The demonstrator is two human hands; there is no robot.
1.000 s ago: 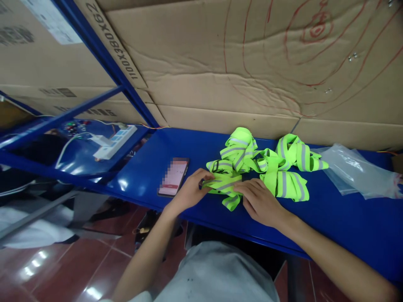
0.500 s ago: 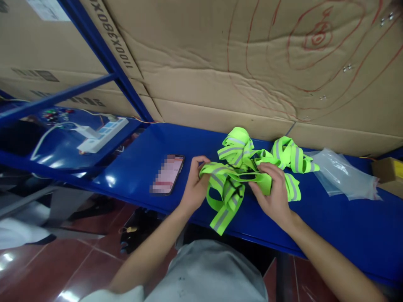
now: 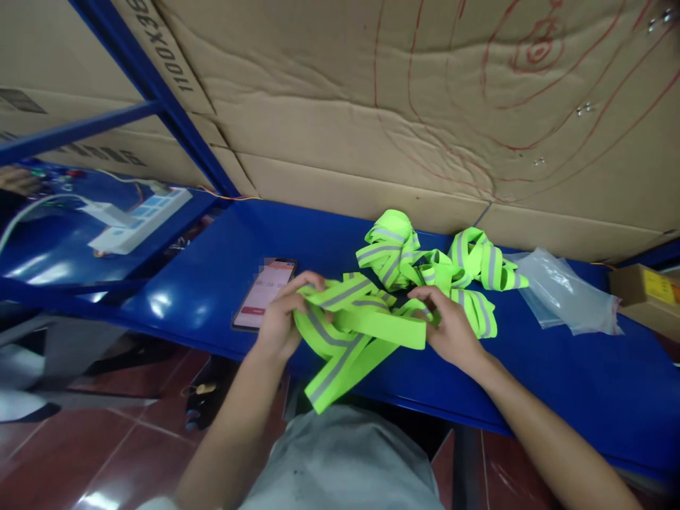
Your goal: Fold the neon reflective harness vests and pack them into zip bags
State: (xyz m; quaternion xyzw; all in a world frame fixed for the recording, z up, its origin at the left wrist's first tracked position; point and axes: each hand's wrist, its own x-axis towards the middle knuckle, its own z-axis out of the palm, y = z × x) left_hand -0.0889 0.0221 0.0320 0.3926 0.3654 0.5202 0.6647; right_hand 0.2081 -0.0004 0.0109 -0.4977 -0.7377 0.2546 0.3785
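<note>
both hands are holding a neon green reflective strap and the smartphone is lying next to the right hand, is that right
Not quite: the smartphone is lying next to the left hand, as the head view shows. Both hands are holding a neon green reflective strap.

I count the wearer's left hand point(image 3: 280, 322) and right hand point(image 3: 454, 331) as two, one phone point(image 3: 261, 292), one white power strip point(image 3: 146, 221) at left, one small box point(image 3: 635, 299) at right, at least one clear bag point(image 3: 567, 294), and green straps point(image 3: 385, 326) too tangled to number.
</note>
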